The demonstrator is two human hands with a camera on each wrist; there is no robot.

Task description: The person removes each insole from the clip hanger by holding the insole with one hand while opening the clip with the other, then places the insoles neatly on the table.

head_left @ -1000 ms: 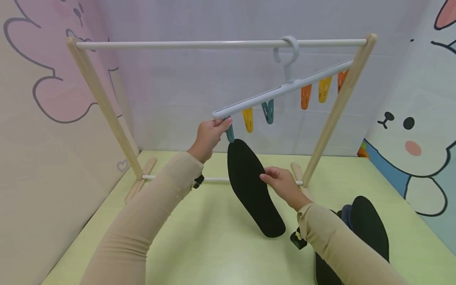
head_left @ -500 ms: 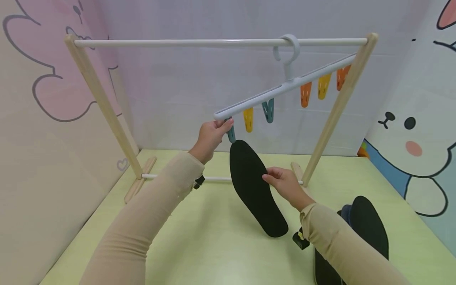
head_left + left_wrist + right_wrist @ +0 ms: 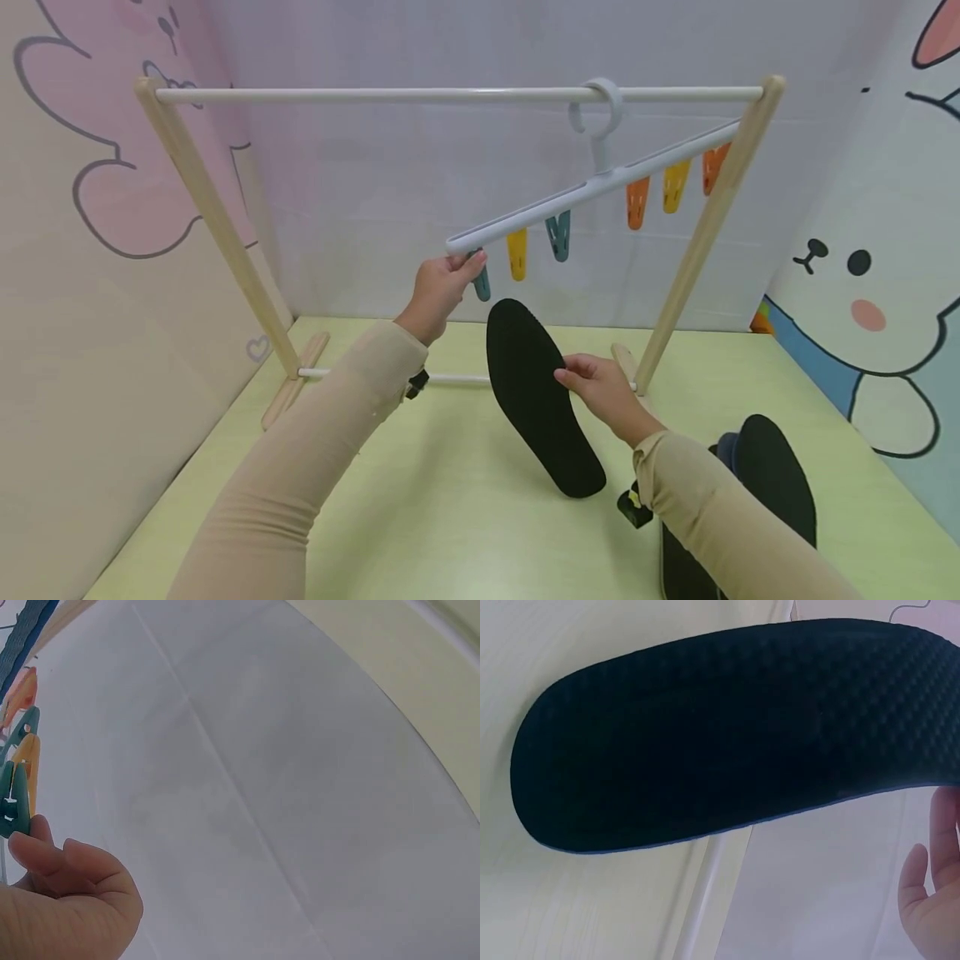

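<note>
My left hand [image 3: 437, 292] pinches the teal clothespin [image 3: 482, 286] at the low left end of a white clip hanger [image 3: 547, 207]. In the left wrist view, thumb and fingertips sit at the lower end of that clothespin. A black insole [image 3: 542, 400] hangs tilted in my right hand [image 3: 602, 390], which pinches its right edge between thumb and fingers. Its rounded top lies just below and right of the teal clothespin, with a small gap between them. The right wrist view shows the insole's textured underside [image 3: 667, 742] and thin blue edge.
The hanger hooks over the white rod [image 3: 360, 96] of a wooden rack and slopes up to the right. Yellow [image 3: 517, 254], teal and orange clothespins hang along it. More dark insoles [image 3: 776, 475] lie on the table at right, partly behind the right forearm.
The insole has shifted slightly right, and its top has come away from the lower end of the teal clothespin. The left hand keeps its pinch on the clothespin.
</note>
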